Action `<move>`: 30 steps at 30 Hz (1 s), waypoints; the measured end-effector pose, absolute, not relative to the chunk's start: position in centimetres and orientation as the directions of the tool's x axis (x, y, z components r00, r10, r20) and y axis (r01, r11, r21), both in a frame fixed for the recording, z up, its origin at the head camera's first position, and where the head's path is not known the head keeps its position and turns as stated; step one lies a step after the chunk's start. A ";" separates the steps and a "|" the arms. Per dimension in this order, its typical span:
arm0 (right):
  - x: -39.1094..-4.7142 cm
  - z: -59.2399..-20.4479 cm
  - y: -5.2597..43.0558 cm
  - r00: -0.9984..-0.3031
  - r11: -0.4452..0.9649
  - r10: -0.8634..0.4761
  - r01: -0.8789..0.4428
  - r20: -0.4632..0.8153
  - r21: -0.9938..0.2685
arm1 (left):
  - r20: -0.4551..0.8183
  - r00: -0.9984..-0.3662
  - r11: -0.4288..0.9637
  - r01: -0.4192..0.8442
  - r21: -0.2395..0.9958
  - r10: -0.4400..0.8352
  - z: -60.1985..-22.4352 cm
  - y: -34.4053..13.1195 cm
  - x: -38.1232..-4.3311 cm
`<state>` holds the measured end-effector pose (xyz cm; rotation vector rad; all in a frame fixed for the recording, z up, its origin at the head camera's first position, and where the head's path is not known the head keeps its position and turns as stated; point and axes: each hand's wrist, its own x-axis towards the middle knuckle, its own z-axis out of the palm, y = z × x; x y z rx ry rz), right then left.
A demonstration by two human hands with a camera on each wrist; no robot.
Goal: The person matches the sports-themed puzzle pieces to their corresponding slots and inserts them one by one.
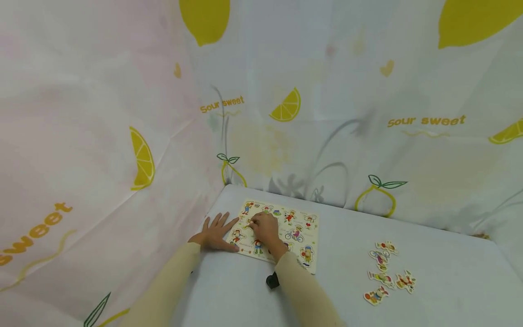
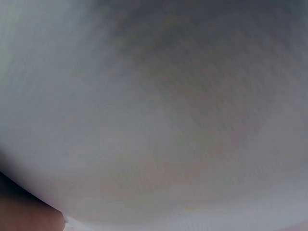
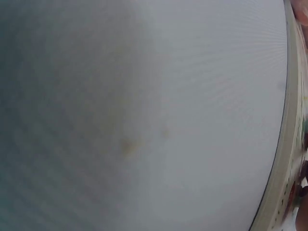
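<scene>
A cream wooden puzzle board with colourful sports figures lies flat on the white table; in the right wrist view only its edge shows. My left hand rests with spread fingers at the board's left edge. Over the left part of the board, my right hand has its fingers curled and pinches a small puzzle piece, partly hidden by the fingertips. The left wrist view is mostly blurred white surface, with a bit of skin at its lower left corner.
Several loose figure pieces lie in a group on the table to the right, among them a cyclist piece and another figure piece. Lemon-printed cloth hangs behind and to the left. A black object sits beside the right sleeve.
</scene>
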<state>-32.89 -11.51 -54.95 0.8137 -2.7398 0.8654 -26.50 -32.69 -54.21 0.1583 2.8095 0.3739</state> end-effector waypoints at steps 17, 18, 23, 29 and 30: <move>-33.3 -54.5 -9.2 -0.837 0.600 -0.538 -0.466 0.103 -0.651 | -0.246 -0.954 0.948 0.092 0.304 0.172 -54.3 -32.3 -26.5; -33.3 -54.4 -9.2 -0.828 0.612 -0.550 -0.487 0.107 -0.623 | -0.244 -0.955 0.948 0.090 0.304 0.169 -54.5 -32.4 -26.6; -32.5 -53.6 -8.6 -0.773 0.679 -0.618 -0.618 0.145 -0.396 | -0.230 -0.959 0.952 0.092 0.293 0.163 -55.8 -33.4 -27.3; -30.6 -53.0 -6.9 -0.726 0.697 -0.675 -0.686 0.135 -0.209 | -0.191 -0.968 0.952 0.101 0.287 0.160 -56.5 -33.7 -27.6; -30.3 -53.0 -6.6 -0.725 0.699 -0.675 -0.688 0.136 -0.193 | -0.187 -0.968 0.950 0.105 0.293 0.164 -56.6 -33.7 -27.6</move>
